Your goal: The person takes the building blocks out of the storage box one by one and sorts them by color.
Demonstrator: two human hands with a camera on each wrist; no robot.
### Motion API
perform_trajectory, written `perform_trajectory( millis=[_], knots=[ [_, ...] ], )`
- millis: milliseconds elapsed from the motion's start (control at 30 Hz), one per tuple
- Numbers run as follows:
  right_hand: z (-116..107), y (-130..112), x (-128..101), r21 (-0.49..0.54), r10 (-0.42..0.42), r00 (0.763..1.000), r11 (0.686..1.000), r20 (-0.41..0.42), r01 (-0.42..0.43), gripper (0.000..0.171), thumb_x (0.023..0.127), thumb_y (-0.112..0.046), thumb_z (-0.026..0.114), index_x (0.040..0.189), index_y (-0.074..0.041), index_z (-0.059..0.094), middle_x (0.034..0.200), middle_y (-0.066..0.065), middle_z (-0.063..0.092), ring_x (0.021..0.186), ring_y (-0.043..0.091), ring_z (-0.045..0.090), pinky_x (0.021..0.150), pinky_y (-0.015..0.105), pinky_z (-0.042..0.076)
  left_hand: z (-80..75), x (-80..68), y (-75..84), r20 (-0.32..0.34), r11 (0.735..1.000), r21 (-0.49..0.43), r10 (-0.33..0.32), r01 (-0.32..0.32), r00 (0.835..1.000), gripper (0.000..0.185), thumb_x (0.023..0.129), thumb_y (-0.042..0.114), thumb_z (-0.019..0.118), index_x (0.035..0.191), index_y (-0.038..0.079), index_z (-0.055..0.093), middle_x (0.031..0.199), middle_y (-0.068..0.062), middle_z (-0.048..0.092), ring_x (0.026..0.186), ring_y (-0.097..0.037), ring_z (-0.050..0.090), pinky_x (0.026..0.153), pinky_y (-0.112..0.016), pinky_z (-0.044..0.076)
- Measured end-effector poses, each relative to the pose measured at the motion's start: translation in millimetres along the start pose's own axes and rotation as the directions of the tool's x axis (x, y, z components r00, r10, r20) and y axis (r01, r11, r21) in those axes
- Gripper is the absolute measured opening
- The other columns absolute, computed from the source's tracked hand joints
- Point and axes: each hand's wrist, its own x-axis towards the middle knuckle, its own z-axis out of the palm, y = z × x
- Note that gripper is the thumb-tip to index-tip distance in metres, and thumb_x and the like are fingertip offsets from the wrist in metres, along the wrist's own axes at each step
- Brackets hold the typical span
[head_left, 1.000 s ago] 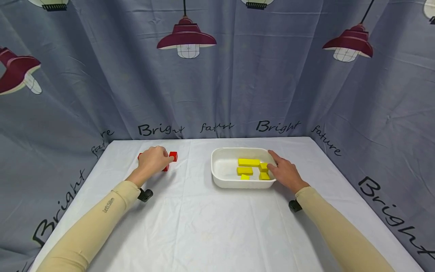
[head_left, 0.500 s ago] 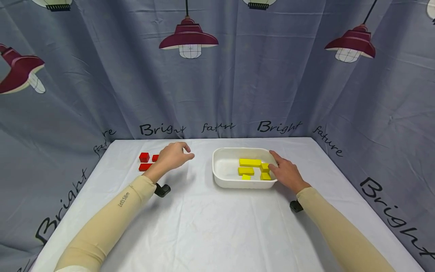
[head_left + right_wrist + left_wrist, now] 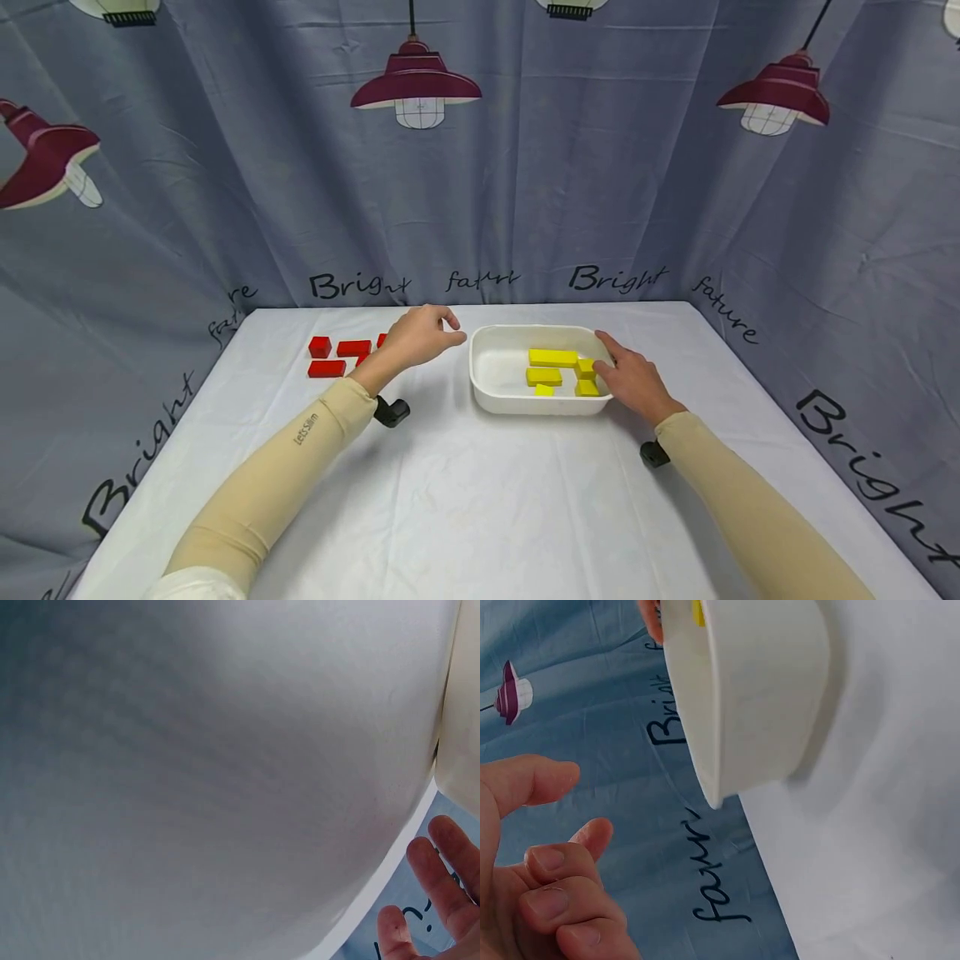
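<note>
White tablecloth (image 3: 465,500); grey curtain (image 3: 525,208) with printed red lamps (image 3: 416,83) and black lettering behind.

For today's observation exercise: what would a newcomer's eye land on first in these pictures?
Probably the yellow blocks, bright inside the white tray at the table's middle, with the right hand resting on its right rim. Next, the red blocks lying on the cloth at far left. The left hand hangs between them and the tray, its fingers curled, holding nothing visible.
</note>
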Motion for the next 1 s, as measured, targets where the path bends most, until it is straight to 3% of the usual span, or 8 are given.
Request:
perform_trajectory(
  millis=[467, 1000],
  knots=[
    [1.1, 2.2, 0.6, 0.012, 0.006, 1.0, 1.0, 0.002, -0.006, 0.066, 0.103, -0.035, 0.039, 0.163, -0.023, 0.014, 0.16, 0.023, 0.032, 0.139, 0.048, 0.039, 0.112, 0.067, 0.03, 13.2, 17.1, 46.6, 0.03, 0.996, -0.038, 0.076, -0.075, 0.997, 0.024, 0.092, 0.039, 0.067, 0.105, 0.02, 0.07, 0.089, -0.001, 0.064, 0.078, -0.02, 0.06, 0.063, -0.032, 0.048],
    [-1.0, 0.1, 0.8, 0.026, 0.014, 1.0, 1.0, 0.013, -0.014, 0.067, 0.103, -0.035, 0.04, 0.163, -0.024, 0.013, 0.161, 0.023, 0.031, 0.138, 0.048, 0.041, 0.112, 0.066, 0.031, 34.3, 40.9, 72.7, 0.088, 0.99, -0.047, 0.135, -0.131, 0.987, 0.02, 0.093, 0.036, 0.069, 0.102, 0.019, 0.071, 0.091, 0.005, 0.07, 0.075, -0.017, 0.061, 0.061, -0.031, 0.048]
  ],
)
